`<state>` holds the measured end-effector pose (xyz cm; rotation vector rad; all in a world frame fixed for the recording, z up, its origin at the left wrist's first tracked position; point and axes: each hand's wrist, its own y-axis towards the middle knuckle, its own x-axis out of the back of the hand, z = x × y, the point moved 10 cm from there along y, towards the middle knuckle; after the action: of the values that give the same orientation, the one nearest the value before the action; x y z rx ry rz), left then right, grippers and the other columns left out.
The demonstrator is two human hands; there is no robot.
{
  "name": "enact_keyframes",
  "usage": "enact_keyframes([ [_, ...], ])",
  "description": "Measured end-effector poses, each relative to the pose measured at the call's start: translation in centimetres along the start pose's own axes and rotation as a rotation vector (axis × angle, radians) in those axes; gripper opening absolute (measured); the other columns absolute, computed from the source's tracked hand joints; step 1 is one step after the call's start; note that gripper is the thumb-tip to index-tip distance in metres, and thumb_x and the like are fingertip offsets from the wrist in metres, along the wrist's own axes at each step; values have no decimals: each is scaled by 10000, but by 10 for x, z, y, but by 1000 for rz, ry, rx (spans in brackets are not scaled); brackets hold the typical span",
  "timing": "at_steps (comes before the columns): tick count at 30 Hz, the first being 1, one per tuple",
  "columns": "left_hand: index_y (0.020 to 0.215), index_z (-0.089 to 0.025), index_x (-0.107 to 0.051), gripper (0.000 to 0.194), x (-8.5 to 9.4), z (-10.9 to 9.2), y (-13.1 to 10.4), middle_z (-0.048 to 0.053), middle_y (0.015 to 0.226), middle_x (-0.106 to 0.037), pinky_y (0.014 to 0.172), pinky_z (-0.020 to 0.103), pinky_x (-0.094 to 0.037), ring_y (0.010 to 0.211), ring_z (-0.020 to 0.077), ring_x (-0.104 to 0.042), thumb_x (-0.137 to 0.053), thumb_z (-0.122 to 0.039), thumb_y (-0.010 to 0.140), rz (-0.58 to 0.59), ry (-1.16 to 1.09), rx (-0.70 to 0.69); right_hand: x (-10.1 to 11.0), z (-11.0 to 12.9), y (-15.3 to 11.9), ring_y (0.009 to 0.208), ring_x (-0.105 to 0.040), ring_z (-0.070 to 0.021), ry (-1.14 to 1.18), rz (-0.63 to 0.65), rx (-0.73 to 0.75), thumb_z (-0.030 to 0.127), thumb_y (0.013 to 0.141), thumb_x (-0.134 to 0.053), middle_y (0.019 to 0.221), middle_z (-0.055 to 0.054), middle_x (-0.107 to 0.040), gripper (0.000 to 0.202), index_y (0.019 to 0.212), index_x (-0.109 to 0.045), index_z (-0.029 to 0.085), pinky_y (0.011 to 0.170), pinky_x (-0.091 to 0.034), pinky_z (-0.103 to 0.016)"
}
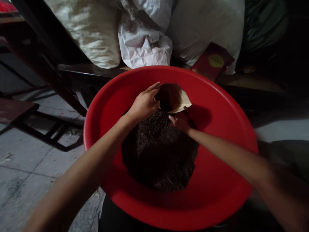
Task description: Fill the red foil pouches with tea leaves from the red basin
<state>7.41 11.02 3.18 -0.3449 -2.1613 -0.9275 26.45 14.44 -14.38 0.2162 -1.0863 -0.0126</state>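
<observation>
In the head view, my left hand (145, 102) pinches the near-left edge of an open paper bag (180, 98), thumb and curled fingers closed on it while the index finger reaches out along the rim. The bag tilts with its mouth partly toward me, its pale inner wall lit on the right and its inside dark on the left, just beside my left fingers. My right hand (180, 122) is just below the bag, at the upper right edge of a heap of dark, loose shreds (154, 135). Its thumb points up toward the bag, but the other fingers are lost in shadow, so I cannot tell how wide the hand is or whether it grips anything.

Both hands are inside a wide red basin (229, 129), and the heap spreads over its bottom, below my left hand and between my forearms. Beyond my hands, past the far rim, a cream sack (91, 29), a crumpled white bag (147, 48) and a large pale sack (207, 25) rest on a dark wooden desk (89, 70). A dark red packet (212, 59) with a yellow oval lies beyond my right hand, against the pale sack. Well to the left of my left hand, a low wooden stool (16, 111) stands on the tiled floor (29, 154).
</observation>
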Motion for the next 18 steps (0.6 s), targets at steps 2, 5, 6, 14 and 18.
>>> enact_keyframes([
  [2,1397,-162,-607,556,4,0,3,113,1618,-460,1263,454,-399,1495,284,-457,-588,-134,843,-2,12,-10,-35,22,-12,1463,-454,-275,90,65,-23,480,1029,-409,1528,-156,-548,612,1541,-460,147,1226,-339,-447],
  [5,1386,-186,-617,540,11,-2,4,86,1606,-483,1266,460,-393,1484,277,-473,-591,-138,849,1,12,-37,-71,68,-29,1542,-350,-272,256,222,-30,639,974,-509,1642,-158,-404,825,1621,-336,158,1247,-312,-405],
  [6,1389,-190,-616,545,13,-1,4,81,1602,-490,1266,458,-392,1483,274,-475,-590,-135,848,0,10,-38,-77,85,-35,1536,-361,-281,293,273,-5,658,932,-583,1645,-160,-395,873,1616,-351,169,1239,-325,-400],
  [14,1420,-203,-589,580,19,4,-10,81,1637,-437,1247,426,-409,1494,259,-460,-566,-116,847,-29,0,-18,-53,220,-107,999,-689,-224,132,635,626,456,813,-817,1141,-57,-717,462,1233,-735,279,845,-512,-303],
  [18,1414,-235,-602,602,18,5,-8,53,1632,-450,1267,433,-378,1514,254,-429,-556,-92,830,17,-14,-34,-12,262,-141,814,-661,-197,11,739,979,497,807,-815,1001,-55,-734,468,1213,-751,273,688,-469,-290],
])
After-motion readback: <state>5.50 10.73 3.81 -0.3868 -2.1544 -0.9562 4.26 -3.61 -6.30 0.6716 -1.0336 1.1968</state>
